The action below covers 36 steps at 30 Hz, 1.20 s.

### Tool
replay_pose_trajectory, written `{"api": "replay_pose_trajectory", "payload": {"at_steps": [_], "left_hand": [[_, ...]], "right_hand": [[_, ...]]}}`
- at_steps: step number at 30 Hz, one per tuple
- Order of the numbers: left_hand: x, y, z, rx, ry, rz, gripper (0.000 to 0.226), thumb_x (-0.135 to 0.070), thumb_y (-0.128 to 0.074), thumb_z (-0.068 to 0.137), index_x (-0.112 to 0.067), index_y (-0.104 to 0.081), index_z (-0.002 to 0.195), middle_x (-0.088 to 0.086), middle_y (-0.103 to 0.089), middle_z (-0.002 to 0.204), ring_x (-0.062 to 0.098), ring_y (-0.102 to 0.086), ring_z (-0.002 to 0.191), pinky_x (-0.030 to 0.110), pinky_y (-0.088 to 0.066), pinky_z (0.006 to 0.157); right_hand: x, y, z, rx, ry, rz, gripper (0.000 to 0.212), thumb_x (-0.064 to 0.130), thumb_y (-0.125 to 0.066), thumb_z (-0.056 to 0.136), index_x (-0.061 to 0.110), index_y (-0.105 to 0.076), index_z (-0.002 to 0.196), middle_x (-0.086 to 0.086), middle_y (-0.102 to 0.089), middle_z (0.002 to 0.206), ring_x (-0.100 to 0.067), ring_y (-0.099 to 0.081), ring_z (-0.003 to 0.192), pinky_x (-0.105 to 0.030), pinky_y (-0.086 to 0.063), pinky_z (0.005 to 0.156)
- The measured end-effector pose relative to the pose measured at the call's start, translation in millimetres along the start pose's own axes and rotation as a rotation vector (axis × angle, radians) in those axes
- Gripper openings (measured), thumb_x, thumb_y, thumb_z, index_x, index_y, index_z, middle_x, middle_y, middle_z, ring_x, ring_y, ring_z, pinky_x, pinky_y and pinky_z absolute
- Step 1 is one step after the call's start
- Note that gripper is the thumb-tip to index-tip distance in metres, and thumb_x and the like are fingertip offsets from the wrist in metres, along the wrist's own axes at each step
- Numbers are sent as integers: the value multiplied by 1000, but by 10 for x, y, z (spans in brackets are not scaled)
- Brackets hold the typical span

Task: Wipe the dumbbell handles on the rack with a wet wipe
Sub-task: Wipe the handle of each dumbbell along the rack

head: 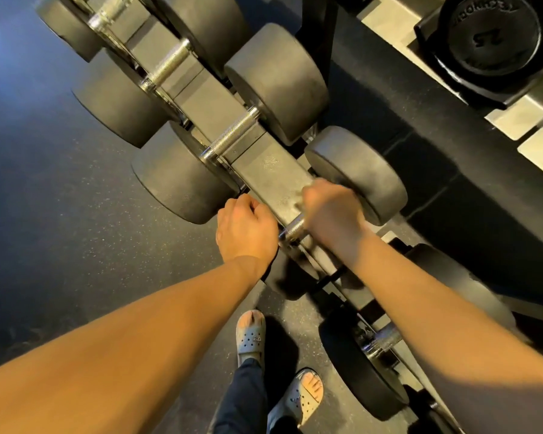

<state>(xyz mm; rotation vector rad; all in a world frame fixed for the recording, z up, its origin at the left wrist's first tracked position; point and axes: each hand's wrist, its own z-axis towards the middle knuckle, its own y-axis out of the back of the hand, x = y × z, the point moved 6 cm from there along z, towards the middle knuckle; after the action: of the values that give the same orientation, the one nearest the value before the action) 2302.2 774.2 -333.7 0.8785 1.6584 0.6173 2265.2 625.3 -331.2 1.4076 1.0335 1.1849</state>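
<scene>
Right hand (329, 214) curls round a knurled steel dumbbell handle (295, 228) on the black rack (264, 164), likely rubbing it; wipe hidden. Left hand (246, 230) curled beside, seemingly steadying; its hold unclear.

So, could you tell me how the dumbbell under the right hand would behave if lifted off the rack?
Probably heavy: the dumbbell has a thick, solid-looking head. That round head might roll on the floor. Its knurled handle likely resists slipping.
</scene>
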Motion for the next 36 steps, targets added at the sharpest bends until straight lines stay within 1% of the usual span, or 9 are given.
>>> {"api": "replay_pose_trajectory", "payload": {"at_steps": [3, 9, 11, 16, 20, 24, 27, 33, 36], "left_hand": [[-7, -3, -3, 2, -2, 4, 22, -26, -39, 96, -20, -59, 89, -2, -54, 97, 27, -53, 95, 46, -49, 83], [-23, 4, -12, 1, 3, 6, 22, -27, -39, 97, -22, -59, 90, -2, -55, 98, 26, -54, 97, 46, -49, 86], [-25, 0, -15, 4, -6, 12, 22, -25, -39, 97, -21, -60, 90, -2, -54, 97, 26, -53, 96, 45, -48, 84], [-43, 9, -16, 4, -23, 46, 22, -24, -39, 98, -21, -59, 90, -2, -53, 96, 24, -52, 94, 38, -40, 77], [-53, 9, -22, -2, -21, 59, 23, -25, -38, 99, -22, -60, 92, -2, -54, 98, 25, -53, 95, 40, -45, 80], [-62, 11, -19, 5, 0, 68, 22, -23, -40, 100, -19, -58, 89, -2, -49, 95, 22, -47, 94, 36, -35, 76], [-66, 24, -26, -1, 7, 66, 22, -23, -40, 100, -16, -59, 89, -3, -48, 93, 22, -46, 93, 35, -33, 76], [-75, 25, -33, -9, -11, 68, 24, -23, -40, 100, -17, -61, 91, -1, -51, 96, 23, -49, 93, 35, -35, 76], [-63, 21, -23, -13, -15, 75, 25, -24, -39, 100, -17, -61, 92, -1, -52, 97, 22, -51, 93, 36, -37, 76]], "right_hand": [[-3, -8, -168, -109, -157, 108, 6, 4, -71, 85, 3, -66, 86, -14, -65, 81, -23, -56, 54, -25, -32, 50], [41, -392, -552, 35, -292, 574, 21, 26, -54, 101, 27, -49, 81, 9, -50, 71, -9, -45, 62, -23, -27, 54], [-82, -336, -594, -102, -413, 702, 18, 22, -55, 101, 25, -52, 84, 10, -51, 72, -5, -48, 63, -20, -34, 55], [-295, -460, -618, -434, -1235, 1256, 16, 14, -54, 102, 10, -63, 114, -4, -65, 99, -9, -65, 81, -27, -57, 73], [-188, -658, -602, -547, -1697, 1772, 14, 17, -50, 103, 14, -63, 105, -14, -66, 109, -19, -66, 95, -36, -55, 85], [-257, -698, -446, -302, -1529, 2078, 34, 13, -48, 102, 4, -59, 133, -11, -64, 131, -26, -56, 128, -45, -41, 111], [-218, -708, -451, -161, -1357, 2208, 42, 22, -43, 106, 5, -51, 144, -15, -58, 141, -32, -50, 137, -46, -36, 115], [-109, -744, -531, -79, -1294, 2098, 20, 11, -45, 106, 11, -62, 116, -10, -66, 102, -25, -64, 98, -44, -52, 95], [24, -857, -574, 112, -1286, 1740, 18, -1, -48, 101, 6, -64, 105, -14, -63, 98, -26, -62, 88, -45, -55, 86]]}}
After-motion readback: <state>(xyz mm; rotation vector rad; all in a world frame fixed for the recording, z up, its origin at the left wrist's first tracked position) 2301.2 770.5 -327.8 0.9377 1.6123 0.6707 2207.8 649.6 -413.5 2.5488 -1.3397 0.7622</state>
